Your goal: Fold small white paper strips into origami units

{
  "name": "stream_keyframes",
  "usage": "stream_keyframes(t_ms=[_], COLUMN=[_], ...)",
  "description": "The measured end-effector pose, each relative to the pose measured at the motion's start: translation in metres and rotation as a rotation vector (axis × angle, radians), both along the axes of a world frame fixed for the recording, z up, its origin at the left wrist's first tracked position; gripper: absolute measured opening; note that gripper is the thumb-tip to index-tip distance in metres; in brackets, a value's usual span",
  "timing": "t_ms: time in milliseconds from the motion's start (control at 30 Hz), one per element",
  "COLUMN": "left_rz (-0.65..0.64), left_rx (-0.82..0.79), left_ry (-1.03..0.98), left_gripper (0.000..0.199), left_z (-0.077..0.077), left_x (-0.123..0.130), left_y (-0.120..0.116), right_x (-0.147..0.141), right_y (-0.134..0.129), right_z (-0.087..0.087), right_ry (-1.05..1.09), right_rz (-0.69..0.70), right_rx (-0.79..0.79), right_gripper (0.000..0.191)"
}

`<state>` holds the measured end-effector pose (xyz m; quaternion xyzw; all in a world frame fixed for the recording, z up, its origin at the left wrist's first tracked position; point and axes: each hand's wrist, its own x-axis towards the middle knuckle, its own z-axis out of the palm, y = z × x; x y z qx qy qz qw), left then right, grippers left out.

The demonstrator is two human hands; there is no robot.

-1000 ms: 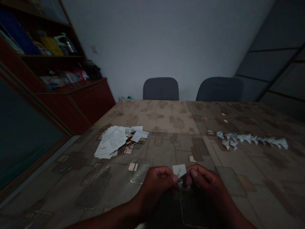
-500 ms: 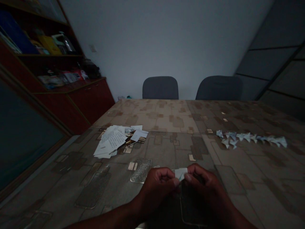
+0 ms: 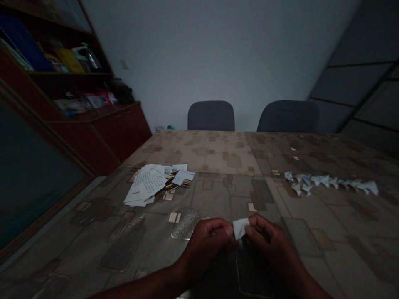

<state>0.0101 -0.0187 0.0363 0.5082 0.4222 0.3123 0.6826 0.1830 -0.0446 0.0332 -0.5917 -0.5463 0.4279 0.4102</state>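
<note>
A small piece of folded white paper [image 3: 240, 229] is held up over the near part of the table. My right hand [image 3: 269, 237] pinches its right side between thumb and fingers. At the paper's left edge, my left hand [image 3: 212, 237] is closed in a pinch, thumb against index finger. Shadow hides the lower fingers of both hands. Off to the right, several small folded paper shapes [image 3: 322, 180] with pointed corners lie in a row. A loose pile of printed paper sheets [image 3: 148, 182] lies to the left.
A patterned cloth covers the table [image 3: 215, 151]. Two grey chairs [image 3: 211, 115] stand behind its far edge, by the wall. On the left is a reddish-brown cabinet [image 3: 123, 128] with shelves of mixed items. The room is dim.
The paper has been turned in the fingers, and more of its white face shows now. The left fingertips have shifted to its edge. The view has moved slightly.
</note>
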Motion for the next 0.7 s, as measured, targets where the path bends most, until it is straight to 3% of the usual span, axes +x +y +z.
stream_keyframes(t_ms=[167, 400, 533, 700], left_rz=[-0.029, -0.012, -0.004, 0.072], left_rx=[-0.002, 0.031, 0.024, 0.090], left_ry=[0.034, 0.059, 0.032, 0.099], left_gripper=[0.028, 0.031, 0.031, 0.026], left_z=[-0.008, -0.007, -0.016, -0.019], left_x=[0.002, 0.002, 0.003, 0.006], left_y=[0.000, -0.001, -0.006, -0.011], right_x=[-0.002, -0.005, -0.002, 0.001], right_y=[-0.001, -0.003, 0.000, 0.003], right_z=[0.001, -0.001, -0.004, -0.004], right_ry=[-0.009, 0.107, 0.069, 0.023], right_rz=[0.013, 0.035, 0.086, 0.149], right_rx=[-0.013, -0.092, -0.070, -0.037], right_gripper=[0.024, 0.027, 0.029, 0.027])
